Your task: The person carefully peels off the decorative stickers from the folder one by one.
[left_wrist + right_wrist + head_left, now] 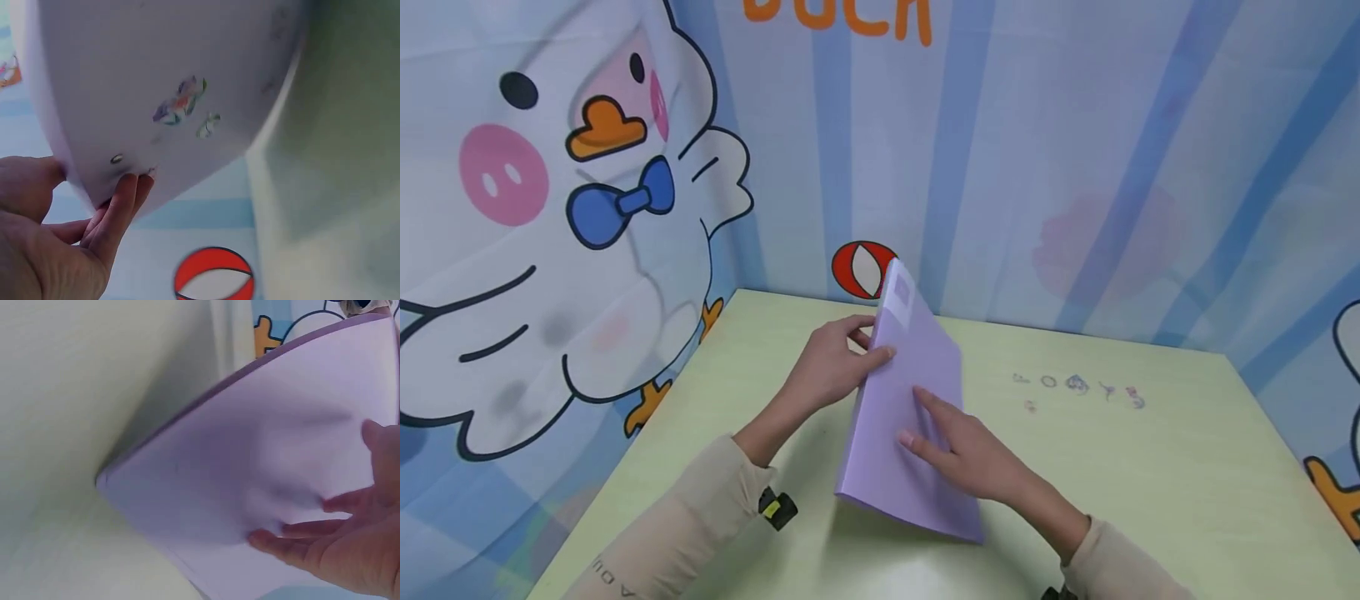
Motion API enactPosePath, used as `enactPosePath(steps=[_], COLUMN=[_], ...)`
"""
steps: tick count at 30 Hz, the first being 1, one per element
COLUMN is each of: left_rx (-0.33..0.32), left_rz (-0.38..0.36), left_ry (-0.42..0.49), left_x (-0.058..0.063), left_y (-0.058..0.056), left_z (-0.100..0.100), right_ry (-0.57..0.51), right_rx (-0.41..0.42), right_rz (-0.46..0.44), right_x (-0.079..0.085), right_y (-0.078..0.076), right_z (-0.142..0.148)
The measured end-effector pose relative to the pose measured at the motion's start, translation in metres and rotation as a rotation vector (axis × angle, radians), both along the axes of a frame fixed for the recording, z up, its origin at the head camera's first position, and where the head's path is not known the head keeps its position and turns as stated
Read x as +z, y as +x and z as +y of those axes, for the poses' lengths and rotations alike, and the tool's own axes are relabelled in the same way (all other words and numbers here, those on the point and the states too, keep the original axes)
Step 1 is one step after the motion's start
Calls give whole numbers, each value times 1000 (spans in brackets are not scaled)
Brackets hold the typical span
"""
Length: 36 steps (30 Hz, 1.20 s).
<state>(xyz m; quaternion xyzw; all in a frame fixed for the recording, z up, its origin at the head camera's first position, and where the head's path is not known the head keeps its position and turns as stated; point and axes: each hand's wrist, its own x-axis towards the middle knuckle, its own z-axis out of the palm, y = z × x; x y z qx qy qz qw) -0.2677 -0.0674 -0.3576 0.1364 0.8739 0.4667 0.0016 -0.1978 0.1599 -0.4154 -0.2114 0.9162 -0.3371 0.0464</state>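
Note:
A purple folder [917, 467] stands tilted on its edge above the table, with a pale label [898, 296] near the top of its spine. My left hand [831, 362] pinches it at the spine edge, thumb on one side and fingers on the other. The left wrist view shows the folder's other side [219, 50], which carries a small flower-like print [181, 103]. Against the near face lies my right hand [973, 454], its fingers spread and mostly straight. In the right wrist view the right fingertips [265, 540] are at the smooth purple surface.
The pale green-yellow table [1150, 483] carries small coloured marks [1077, 384] to the right of the folder. Behind it hangs a blue-striped backdrop [1075, 125] with a cartoon duck [625, 317] on the left and a red-and-white ball print [853, 268].

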Motion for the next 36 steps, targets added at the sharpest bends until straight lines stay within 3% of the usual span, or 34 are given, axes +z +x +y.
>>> enactPosePath(steps=[9,14,18,21,27,36], left_rx=[-3,-19,-49,-81,-103,-75], left_rz=[141,231,325,417,555,655], left_ry=[125,108,60,20,-36,-190], left_x=[43,61,69,68,54,30], left_y=[41,59,71,79,88,91], left_z=[24,32,38,43,54,62], right_ry=[-322,-465,-538,-589,-686,-747], right_rx=[-88,-94,-50,-34,-50,-186], right_rz=[76,88,136,164,144,131], right_x=[21,35,42,44,41,34], right_y=[3,7,10,11,13,10], right_z=[-6,-6,-6,-5,1,6])
